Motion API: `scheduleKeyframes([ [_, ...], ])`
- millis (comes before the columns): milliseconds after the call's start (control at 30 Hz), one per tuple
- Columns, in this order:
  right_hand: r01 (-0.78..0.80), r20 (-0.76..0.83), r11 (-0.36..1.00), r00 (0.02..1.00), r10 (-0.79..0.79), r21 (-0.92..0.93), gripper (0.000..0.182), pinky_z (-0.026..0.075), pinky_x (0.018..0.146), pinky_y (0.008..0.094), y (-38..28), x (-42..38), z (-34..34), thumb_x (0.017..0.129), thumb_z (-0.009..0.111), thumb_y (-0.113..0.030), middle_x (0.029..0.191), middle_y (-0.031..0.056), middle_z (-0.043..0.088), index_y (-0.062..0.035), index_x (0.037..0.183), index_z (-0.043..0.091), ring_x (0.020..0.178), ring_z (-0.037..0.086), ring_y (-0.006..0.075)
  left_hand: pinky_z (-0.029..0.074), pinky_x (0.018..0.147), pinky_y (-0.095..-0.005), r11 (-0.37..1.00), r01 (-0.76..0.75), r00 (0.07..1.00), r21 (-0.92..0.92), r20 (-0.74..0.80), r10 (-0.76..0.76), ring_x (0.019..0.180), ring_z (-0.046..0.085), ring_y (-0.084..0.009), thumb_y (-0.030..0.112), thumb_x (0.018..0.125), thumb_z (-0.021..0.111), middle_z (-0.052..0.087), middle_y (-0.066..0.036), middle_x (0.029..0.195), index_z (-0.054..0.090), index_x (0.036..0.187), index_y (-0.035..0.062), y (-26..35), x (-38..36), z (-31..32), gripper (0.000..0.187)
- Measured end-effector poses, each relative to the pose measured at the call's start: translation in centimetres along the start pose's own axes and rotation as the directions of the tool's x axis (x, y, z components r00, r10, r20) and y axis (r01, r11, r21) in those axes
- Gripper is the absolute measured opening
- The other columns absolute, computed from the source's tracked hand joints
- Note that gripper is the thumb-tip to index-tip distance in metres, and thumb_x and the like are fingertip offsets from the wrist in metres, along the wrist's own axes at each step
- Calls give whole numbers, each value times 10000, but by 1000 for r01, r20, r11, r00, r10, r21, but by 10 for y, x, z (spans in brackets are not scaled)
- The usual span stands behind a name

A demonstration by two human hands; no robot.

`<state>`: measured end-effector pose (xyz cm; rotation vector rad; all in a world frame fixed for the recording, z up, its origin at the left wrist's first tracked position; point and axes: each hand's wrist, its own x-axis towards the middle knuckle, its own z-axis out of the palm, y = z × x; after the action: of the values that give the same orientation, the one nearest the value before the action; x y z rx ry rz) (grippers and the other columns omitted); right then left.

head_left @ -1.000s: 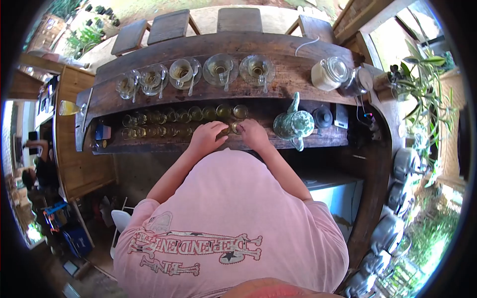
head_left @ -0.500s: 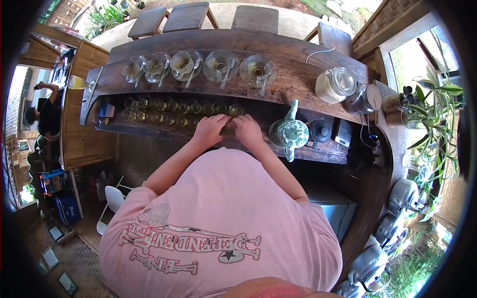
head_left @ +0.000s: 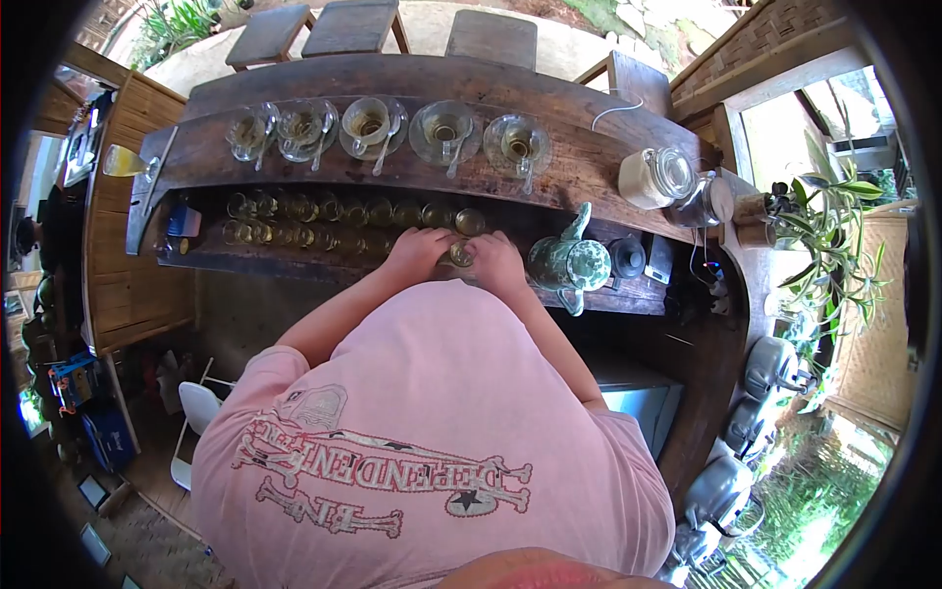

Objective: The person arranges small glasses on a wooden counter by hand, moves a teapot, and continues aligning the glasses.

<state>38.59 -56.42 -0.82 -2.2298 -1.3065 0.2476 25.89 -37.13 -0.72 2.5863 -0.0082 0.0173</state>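
Both hands meet at a small glass (head_left: 459, 254) of yellowish tea on the lower wooden shelf (head_left: 294, 263). My left hand (head_left: 419, 251) curls against its left side and my right hand (head_left: 496, 261) against its right side. Two rows of several similar small glasses (head_left: 324, 224) stretch to the left along the shelf. A green patterned teapot (head_left: 567, 261) stands just right of my right hand.
On the upper counter (head_left: 579, 177) stand several glass cups on saucers with spoons (head_left: 446, 131). A lidded glass jar (head_left: 655, 177) and a dark lid (head_left: 628, 257) are at the right. Wooden stools (head_left: 353, 27) line the far side. Grey kettles (head_left: 765, 368) stand at the lower right.
The view has shifted slightly. My hands have stayed together at the right end of the glass rows, and the glass between them is now more visible.
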Motion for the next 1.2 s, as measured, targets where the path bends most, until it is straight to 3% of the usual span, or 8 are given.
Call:
scheduleKeyframes([
  [67, -56, -22, 998, 998, 55, -39, 125, 585, 841, 506, -3, 0, -1, 967, 711, -219, 930, 69, 747, -107, 935, 759, 974, 689, 317, 567, 917, -460, 999, -28, 1000, -19, -9, 28, 1125, 740, -293, 391, 790, 893, 731, -57, 1296, 703, 1345, 147, -2, 2, -2, 635],
  [133, 4, -101, 1000, 995, -1, 29, 73, 572, 822, 490, -6, 2, 5, 937, 746, -147, 913, 92, 745, -78, 922, 765, 904, 677, 348, 578, 905, -460, 998, -58, 998, -27, -22, 57, 1104, 746, -295, 378, 789, 894, 735, -59, 1273, 709, 1326, 145, -6, 4, 1, 614],
  [233, 0, -54, 1000, 999, -1, -16, 84, 567, 817, 498, -11, -5, 5, 938, 745, -149, 909, 93, 742, -69, 946, 773, 898, 675, 356, 599, 860, -473, 994, -96, 995, -53, -47, 93, 1060, 755, -304, 355, 790, 895, 734, -65, 1232, 718, 1291, 138, -8, 10, 1, 575],
  [333, -131, -99, 989, 987, 124, -70, 112, 560, 843, 513, -9, -7, 4, 960, 715, -208, 950, 75, 756, -108, 949, 764, 974, 677, 330, 611, 825, -484, 994, -96, 995, -44, 16, 97, 1017, 758, -319, 355, 774, 905, 739, -72, 1169, 724, 1250, 130, -5, 16, -6, 556],
  [500, -94, -114, 995, 989, 90, -30, 107, 552, 836, 518, -13, -10, 9, 953, 732, -188, 938, 81, 756, -89, 959, 773, 950, 675, 345, 611, 813, -485, 991, -125, 990, -40, 65, 128, 982, 754, -328, 360, 751, 925, 741, -78, 1064, 726, 1163, 120, -8, 27, -7, 517],
  [667, -172, -165, 981, 974, 156, -90, 113, 554, 841, 514, -20, -7, -1, 943, 752, -162, 941, 109, 762, -56, 970, 780, 934, 672, 374, 612, 792, -480, 990, -136, 990, -44, 15, 137, 968, 757, -326, 352, 742, 920, 739, -86, 1055, 725, 1152, 116, -7, 24, -3, 511],
  [1067, -102, -176, 993, 978, 109, 52, 103, 552, 840, 522, -6, -8, 11, 941, 743, -153, 926, 106, 763, -60, 956, 786, 922, 669, 372, 618, 782, -481, 993, -107, 992, -41, 61, 109, 952, 759, -338, 306, 734, 895, 745, -93, 1040, 722, 1081, 116, -4, 32, -5, 432],
  [1200, -130, -138, 990, 983, 121, -54, 96, 553, 843, 523, -11, -4, 2, 937, 746, -169, 939, 84, 767, -82, 954, 783, 937, 676, 349, 618, 787, -482, 995, -75, 997, -61, 22, 76, 952, 758, -340, 321, 741, 889, 745, -93, 1037, 724, 1085, 129, -5, 31, -2, 427],
])
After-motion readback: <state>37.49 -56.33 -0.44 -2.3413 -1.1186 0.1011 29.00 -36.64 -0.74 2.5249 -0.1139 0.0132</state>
